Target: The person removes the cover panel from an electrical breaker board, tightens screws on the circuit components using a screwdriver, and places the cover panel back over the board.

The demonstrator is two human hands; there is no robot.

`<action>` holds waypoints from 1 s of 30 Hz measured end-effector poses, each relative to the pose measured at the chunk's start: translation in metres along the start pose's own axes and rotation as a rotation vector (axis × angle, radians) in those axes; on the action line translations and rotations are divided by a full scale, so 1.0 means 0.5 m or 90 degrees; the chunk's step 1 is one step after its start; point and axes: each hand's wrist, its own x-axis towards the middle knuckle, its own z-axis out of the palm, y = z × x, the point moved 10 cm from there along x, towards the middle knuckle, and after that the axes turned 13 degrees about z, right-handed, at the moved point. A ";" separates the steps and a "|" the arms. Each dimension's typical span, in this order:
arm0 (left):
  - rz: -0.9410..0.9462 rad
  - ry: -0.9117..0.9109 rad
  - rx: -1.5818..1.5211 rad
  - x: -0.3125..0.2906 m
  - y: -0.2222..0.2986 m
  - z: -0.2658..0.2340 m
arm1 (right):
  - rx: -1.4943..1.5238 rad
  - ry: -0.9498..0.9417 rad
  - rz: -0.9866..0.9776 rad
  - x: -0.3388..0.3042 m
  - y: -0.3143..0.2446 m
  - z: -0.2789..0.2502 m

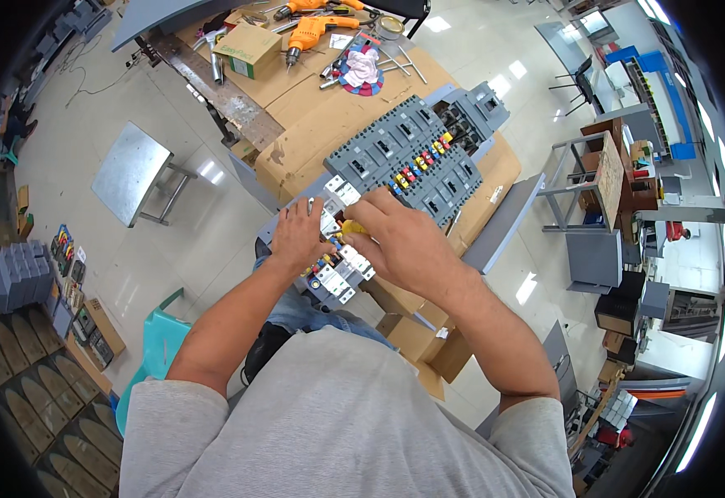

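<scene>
A grey circuit-breaker panel (371, 159) lies slanted across the cardboard-covered table, with rows of large breakers and red, yellow and blue connectors down its middle. White miniature breakers (329, 283) fill its near end. My right hand (400, 241) is closed around a yellow-handled screwdriver (351, 227), its tip over the connectors between the white breakers. My left hand (298, 236) rests beside that tip, fingers stretched over the breakers and thumb apart. A small metallic bit shows at its fingertips; I cannot make out what it is. The palm side of both hands is hidden.
Orange power drills (317, 33), a cardboard box (249, 48) and a pink cloth (360, 66) lie at the table's far end. A grey metal panel (508, 222) leans at the right. Open cartons (419, 334) stand below; a teal chair (162, 336) and metal stool (133, 170) are left.
</scene>
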 end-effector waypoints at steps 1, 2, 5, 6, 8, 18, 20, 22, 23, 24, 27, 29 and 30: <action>-0.006 -0.027 -0.011 0.000 0.003 -0.001 | -0.001 -0.001 0.000 -0.001 0.000 0.001; -0.012 -0.054 -0.021 0.000 0.005 0.001 | 0.005 0.014 -0.020 -0.002 -0.005 -0.003; -0.005 -0.055 -0.041 0.004 0.007 -0.003 | -0.013 0.058 -0.069 -0.007 -0.018 -0.015; -0.007 -0.055 -0.042 0.003 0.005 -0.002 | -0.032 0.084 -0.100 -0.007 -0.030 -0.022; 0.000 -0.032 -0.042 0.002 0.005 -0.007 | -0.040 0.080 -0.105 -0.016 -0.044 -0.037; 0.007 -0.028 -0.051 0.001 0.010 -0.014 | -0.171 0.030 -0.125 -0.031 -0.052 -0.039; 0.005 -0.047 -0.058 0.003 0.015 -0.014 | -0.189 0.007 -0.080 -0.027 -0.050 -0.044; 0.006 -0.044 -0.047 0.000 0.007 -0.009 | -0.207 -0.017 -0.038 -0.021 -0.054 -0.047; 0.009 -0.039 -0.037 -0.002 0.005 -0.008 | -0.243 -0.061 0.014 -0.012 -0.042 -0.038; 0.011 -0.039 -0.037 -0.001 0.007 -0.009 | -0.261 -0.082 0.040 -0.011 -0.033 -0.033; 0.008 -0.032 -0.059 -0.001 0.010 -0.010 | -0.211 0.034 -0.022 -0.031 -0.052 -0.063; 0.012 -0.026 -0.044 0.001 0.012 -0.011 | -0.241 0.075 -0.085 -0.042 -0.067 -0.067; 0.013 -0.026 -0.045 0.002 0.013 -0.012 | -0.291 0.071 -0.115 -0.046 -0.074 -0.059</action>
